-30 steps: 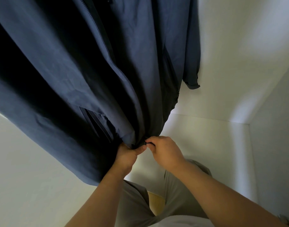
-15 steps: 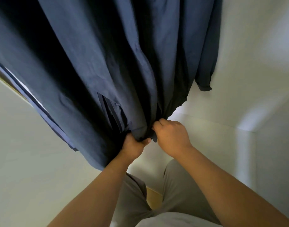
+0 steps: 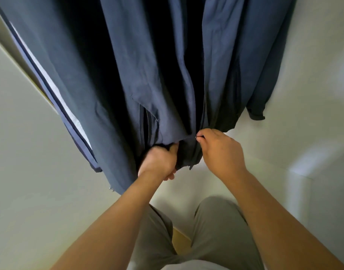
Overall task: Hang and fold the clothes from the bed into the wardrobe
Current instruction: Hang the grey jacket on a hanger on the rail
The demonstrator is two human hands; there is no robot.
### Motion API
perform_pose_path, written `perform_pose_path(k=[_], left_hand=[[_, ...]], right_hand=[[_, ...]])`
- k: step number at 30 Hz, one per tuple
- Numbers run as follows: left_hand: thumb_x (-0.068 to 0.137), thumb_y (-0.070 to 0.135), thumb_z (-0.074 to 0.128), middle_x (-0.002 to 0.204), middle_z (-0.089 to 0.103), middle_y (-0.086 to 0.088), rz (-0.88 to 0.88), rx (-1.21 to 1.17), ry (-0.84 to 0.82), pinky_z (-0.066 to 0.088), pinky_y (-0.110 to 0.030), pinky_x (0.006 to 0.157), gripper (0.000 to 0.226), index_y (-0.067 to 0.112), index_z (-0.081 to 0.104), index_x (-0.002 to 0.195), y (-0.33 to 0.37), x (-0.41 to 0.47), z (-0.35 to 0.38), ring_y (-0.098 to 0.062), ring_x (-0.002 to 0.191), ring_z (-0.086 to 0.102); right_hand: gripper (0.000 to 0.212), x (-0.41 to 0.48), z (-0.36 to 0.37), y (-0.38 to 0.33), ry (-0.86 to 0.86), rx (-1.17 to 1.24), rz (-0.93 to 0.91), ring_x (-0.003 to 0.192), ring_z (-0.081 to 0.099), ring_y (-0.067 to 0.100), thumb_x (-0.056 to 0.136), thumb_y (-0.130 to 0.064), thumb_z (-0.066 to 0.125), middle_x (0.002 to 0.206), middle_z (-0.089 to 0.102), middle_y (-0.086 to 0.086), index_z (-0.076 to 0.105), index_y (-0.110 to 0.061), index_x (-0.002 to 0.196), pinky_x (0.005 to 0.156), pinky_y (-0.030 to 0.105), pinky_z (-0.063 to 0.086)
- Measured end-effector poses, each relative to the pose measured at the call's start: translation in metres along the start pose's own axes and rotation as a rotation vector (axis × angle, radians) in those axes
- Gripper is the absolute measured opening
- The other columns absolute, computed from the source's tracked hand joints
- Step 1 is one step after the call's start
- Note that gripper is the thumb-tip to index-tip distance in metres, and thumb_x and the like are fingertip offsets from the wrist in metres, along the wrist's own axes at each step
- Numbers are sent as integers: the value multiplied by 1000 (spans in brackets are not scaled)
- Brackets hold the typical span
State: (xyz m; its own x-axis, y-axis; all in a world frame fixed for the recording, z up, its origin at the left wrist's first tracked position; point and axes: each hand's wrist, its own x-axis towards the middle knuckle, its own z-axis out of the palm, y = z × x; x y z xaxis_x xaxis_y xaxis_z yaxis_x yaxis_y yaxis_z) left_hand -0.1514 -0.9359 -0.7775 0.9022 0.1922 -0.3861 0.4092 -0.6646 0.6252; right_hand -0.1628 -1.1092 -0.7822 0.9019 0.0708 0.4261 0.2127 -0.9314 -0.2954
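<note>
1. The jacket (image 3: 147, 65) is plain navy blue, unpatterned.
2. The garment (image 3: 50, 88) beside it is navy with a pale stripe.
3. The wardrobe walls (image 3: 303, 94) are white.
4. The trousers (image 3: 216, 230) are khaki grey.

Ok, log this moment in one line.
jacket: hanging | left hand: grips hem | right hand: pinches zip pull

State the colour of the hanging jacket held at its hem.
The jacket is plain dark navy blue, best seen in the head view.

Both forearms (image 3: 116, 217) are bare; the person wears grey-khaki trousers (image 3: 218, 227) and a pale shirt (image 3: 194, 267).
</note>
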Motion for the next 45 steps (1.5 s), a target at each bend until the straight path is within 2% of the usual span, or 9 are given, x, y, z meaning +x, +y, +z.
perform_pose_path(k=[3,6,9,12,16,21,27,36,45], left_hand=[[101,51,44,47,61,-5,-170,-491,-120,33,-23,46,60,5,64,67,12,1,0,-16,36,45],[97,25,64,63,69,1,9,-791,-31,53,-28,60,21,6,70,91,12,-2,11,-15,57,65],[79,20,83,92,72,10,501,-313,233,57,-20,80,39,15,71,116,0,3,27,-4,84,69],[79,21,77,73,70,7,723,-83,355,51,-20,62,10,17,72,86,9,6,28,-6,65,64],[86,14,76,56,59,7,608,-143,238,41,-14,50,22,14,63,67,18,14,20,-1,47,53],[87,13,78,67,64,-5,515,-169,170,42,-22,59,22,0,63,78,15,19,10,-9,57,53],[91,52,67,65,59,4,739,31,487,43,-33,57,40,15,60,78,47,13,-9,-18,61,55],[94,30,70,64,63,-10,782,-15,482,37,-32,56,32,13,54,73,65,26,-23,-30,59,60],[94,49,59,74,53,0,984,-46,724,42,-37,57,37,19,44,79,136,-3,-69,-23,65,51]], right_hand=[[23,4,-5,-6,-26,10,18,81,66,27,105,-35,45,101,69,0,64,-24,111,71,41,57],[23,5,-8,-10,-65,12,52,82,66,26,105,-36,43,101,69,-2,64,-25,109,71,41,56],[24,8,-8,-13,-78,24,64,83,66,24,105,-37,43,101,69,-3,64,-27,109,70,39,56],[23,11,-11,-21,-104,15,10,82,65,21,105,-37,43,99,68,-4,63,-26,108,66,33,52],[18,15,-17,-24,-90,-89,-118,73,67,25,102,-34,54,95,70,-1,66,-22,104,62,33,52],[17,45,-63,-23,263,-144,-211,55,60,30,100,-28,57,81,68,2,69,-19,93,50,30,43],[28,68,-95,-34,223,-126,-254,73,67,28,101,-37,43,97,69,-2,65,-20,104,60,38,52],[17,114,-161,-38,391,-265,-308,67,63,31,103,-32,52,98,69,-2,67,-24,105,54,27,24],[18,132,-180,-53,348,-296,-365,71,64,30,105,-34,46,101,66,-3,59,-22,107,58,35,44]])
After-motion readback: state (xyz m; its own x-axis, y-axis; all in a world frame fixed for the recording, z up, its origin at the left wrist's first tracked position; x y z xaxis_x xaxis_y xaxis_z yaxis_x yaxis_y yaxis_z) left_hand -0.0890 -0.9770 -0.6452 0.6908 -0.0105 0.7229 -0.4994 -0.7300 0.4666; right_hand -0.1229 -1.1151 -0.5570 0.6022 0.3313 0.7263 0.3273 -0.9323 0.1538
